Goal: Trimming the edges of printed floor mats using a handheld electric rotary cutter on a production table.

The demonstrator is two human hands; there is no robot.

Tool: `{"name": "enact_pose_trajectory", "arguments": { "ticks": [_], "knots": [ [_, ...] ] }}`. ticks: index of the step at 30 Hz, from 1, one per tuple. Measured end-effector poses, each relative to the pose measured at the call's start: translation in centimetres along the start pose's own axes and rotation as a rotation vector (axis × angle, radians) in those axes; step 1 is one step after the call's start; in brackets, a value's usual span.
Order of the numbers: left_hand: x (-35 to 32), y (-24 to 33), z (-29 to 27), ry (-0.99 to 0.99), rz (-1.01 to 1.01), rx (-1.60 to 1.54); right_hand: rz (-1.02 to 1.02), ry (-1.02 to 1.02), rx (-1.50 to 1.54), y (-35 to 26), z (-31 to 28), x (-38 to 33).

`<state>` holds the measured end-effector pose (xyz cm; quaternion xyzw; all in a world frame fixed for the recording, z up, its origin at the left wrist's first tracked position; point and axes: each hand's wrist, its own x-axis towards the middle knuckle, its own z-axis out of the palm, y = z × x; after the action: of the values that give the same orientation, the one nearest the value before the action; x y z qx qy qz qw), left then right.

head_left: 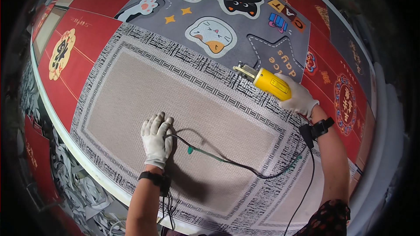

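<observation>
Tool (272, 84) at far edge of mat (127, 91) | left hand (156, 142) resting | room leftward

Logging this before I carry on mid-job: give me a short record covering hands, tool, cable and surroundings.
Left hand: gloved, flat on the beige mat
Right hand: gloved, gripping the yellow power tool
Metal head: by the line between the beige mat and the grey cat-print mat
Dark cable: loose across the beige mat; whether it runs under the left hand is unclear
Around: red printed mats to left and right; pale scraps heaped at lower left
</observation>
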<state>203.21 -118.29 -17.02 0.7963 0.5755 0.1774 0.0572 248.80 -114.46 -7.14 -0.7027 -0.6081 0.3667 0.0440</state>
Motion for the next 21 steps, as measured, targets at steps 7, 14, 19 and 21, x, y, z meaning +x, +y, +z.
{"name": "enact_pose_trajectory", "arguments": {
  "ticks": [7, 14, 19, 21],
  "knots": [
    [0.0, -0.1, 0.0, -0.011, 0.007, -0.010, -0.086, 0.002, -0.003, -2.8, 0.9, 3.3],
    [0.1, 0.2, 0.1, -0.034, -0.023, -0.070, -0.153, 0.019, -0.015, -4.9, 1.6, 6.7],
    [0.5, 0.2, 0.0, 0.056, 0.007, -0.024, -0.101, -0.008, 0.003, -8.8, 2.2, 8.5],
    [0.3, 0.1, -0.1, 0.019, 0.004, -0.058, -0.110, -0.001, 0.017, -10.2, 2.4, 9.2]
  ]
}}
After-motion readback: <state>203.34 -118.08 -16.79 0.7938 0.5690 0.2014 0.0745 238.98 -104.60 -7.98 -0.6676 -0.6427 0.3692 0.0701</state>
